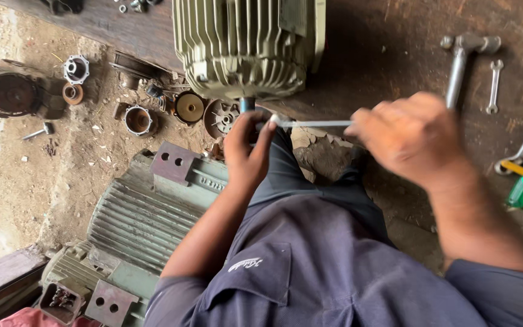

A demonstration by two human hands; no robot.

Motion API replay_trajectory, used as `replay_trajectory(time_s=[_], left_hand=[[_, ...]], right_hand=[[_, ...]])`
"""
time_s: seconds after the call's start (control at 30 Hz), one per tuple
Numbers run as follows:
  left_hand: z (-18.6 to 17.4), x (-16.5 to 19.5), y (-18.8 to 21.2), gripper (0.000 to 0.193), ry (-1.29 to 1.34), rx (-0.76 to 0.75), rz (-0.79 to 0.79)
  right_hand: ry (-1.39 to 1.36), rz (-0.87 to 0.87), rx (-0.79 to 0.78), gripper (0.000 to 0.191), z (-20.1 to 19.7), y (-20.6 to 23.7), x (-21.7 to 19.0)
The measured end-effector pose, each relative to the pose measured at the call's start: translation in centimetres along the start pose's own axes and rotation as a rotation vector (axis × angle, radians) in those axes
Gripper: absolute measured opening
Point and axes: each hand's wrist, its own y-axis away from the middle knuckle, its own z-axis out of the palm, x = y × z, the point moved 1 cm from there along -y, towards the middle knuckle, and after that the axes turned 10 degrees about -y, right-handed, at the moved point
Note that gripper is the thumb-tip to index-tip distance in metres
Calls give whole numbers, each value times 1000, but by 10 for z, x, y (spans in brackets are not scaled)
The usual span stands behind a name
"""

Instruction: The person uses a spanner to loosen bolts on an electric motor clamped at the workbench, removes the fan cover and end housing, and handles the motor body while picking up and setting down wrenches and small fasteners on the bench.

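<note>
**Steadying a thin rod at the motor shaft**

Nearest, at six o'clock, a dark blue shirt fills the lower view. Just above it, the left hand [246, 151] has its grip closed around the stub of the shaft [247, 104] under the ribbed green motor [246, 45] on the wooden tabletop [388, 54]. At three o'clock, the right hand [413, 136], blurred, is clamped on a thin metal rod [313, 123]. Its long axis lies level, tip pointing toward nine o'clock and touching the left fingertips. Doing this well likely means keeping the rod square to the shaft and the left hand firm. Farther off, a hammer [461, 60] lies at one o'clock, a second motor [146, 218] at eight.
</note>
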Motion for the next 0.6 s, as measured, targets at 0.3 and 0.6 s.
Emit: replay_trajectory(time_s=[0.3,0.6], left_hand=[[51,4,-10,43,592,-425,-261],[86,-17,-36,47,752,-321,-309]], right_hand=[[311,-40,-88,30,-39,-12,4],[319,1,-118,33,-24,-16,19]])
